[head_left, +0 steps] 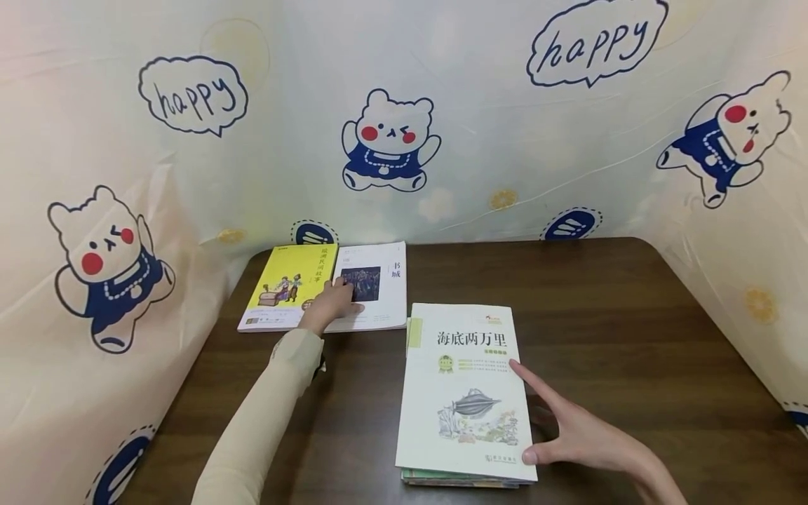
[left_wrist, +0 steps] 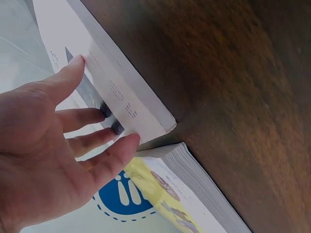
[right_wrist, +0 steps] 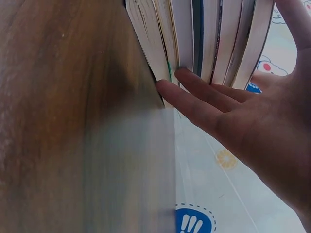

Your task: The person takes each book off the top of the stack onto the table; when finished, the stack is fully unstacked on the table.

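At the back left of the table, my left hand (head_left: 331, 306) lies over a white book (head_left: 390, 308) with a dark picture on its cover. Its fingers are loosely spread above that cover in the left wrist view, gripping nothing. Right beside the white book is a yellow book (head_left: 299, 270) with cartoon figures. A stack of several books stands nearer, topped by a white book with an airship-like drawing (head_left: 467, 393). My right hand (head_left: 577, 431) is at the stack's right side, fingers extended. Fingertips touch the page edges (right_wrist: 209, 43) in the right wrist view.
The dark wooden table (head_left: 606, 308) has rounded far corners. A pale curtain (head_left: 480, 140) printed with bears and "happy" bubbles surrounds it at the back and sides. Bare wood lies between the back books and the stack.
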Demonstrator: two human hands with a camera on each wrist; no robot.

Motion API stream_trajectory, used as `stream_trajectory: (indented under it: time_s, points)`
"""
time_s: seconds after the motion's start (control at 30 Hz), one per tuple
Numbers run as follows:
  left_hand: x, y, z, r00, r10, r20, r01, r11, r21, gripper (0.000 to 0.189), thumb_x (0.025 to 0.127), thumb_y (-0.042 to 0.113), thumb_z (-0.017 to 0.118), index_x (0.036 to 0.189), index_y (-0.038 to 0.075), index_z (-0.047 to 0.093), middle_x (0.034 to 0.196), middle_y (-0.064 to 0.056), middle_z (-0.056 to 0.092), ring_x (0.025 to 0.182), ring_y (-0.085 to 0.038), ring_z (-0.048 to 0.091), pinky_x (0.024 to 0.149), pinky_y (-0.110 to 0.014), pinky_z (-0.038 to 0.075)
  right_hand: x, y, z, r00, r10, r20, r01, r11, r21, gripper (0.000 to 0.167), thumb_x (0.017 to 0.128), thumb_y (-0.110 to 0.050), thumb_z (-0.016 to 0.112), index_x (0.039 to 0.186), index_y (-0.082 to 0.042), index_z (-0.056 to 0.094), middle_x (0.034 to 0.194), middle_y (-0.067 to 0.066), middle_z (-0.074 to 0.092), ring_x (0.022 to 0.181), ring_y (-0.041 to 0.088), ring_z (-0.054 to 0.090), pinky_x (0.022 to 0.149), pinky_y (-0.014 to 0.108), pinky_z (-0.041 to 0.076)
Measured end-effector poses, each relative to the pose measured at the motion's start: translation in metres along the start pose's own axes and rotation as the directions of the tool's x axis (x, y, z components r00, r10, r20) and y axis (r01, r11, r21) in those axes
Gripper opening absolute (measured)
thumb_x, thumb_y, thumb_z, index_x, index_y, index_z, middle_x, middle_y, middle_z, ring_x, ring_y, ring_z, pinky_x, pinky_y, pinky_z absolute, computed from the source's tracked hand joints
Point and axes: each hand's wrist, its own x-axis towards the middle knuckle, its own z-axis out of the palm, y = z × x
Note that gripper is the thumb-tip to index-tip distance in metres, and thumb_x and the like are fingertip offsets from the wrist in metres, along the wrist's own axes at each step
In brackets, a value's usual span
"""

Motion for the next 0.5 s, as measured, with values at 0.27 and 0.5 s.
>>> stream_trajectory:
  time_s: [0.27, 0.5]
  points:
    - [-0.0006, -0.0002, 0.0036, 1.0, 0.01, -0.021, -0.01, 1.0, 0.023, 0.062, 0.095, 0.031, 0.061, 0.142, -0.005, 0.041, 0.148, -0.027, 0.03, 0.131, -0.044, 0.028, 0.104, -0.059, 0.032, 0.0003, -0.0018, -0.001, 1.0, 0.01, 0.01, -0.011, 0.999, 0.042, 0.106, 0.077, -0.026, 0.081, 0.154, -0.037, 0.009, 0.158, 0.002, 0.015, 0.13, 0.025, 0.039, 0.097, 0.033, 0.043]
    - [0.0042, -0.0024, 0.0056, 1.0, 0.019, -0.015, -0.019, 0.999, 0.036, 0.065, 0.096, 0.033, 0.058, 0.145, -0.004, 0.036, 0.151, -0.026, 0.025, 0.133, -0.045, 0.025, 0.103, -0.06, 0.033, 0.0014, -0.0004, -0.0007, 1.0, 0.007, 0.011, -0.008, 0.998, 0.063, 0.107, 0.077, -0.025, 0.081, 0.154, -0.038, 0.008, 0.159, 0.001, 0.013, 0.131, 0.027, 0.037, 0.097, 0.031, 0.042]
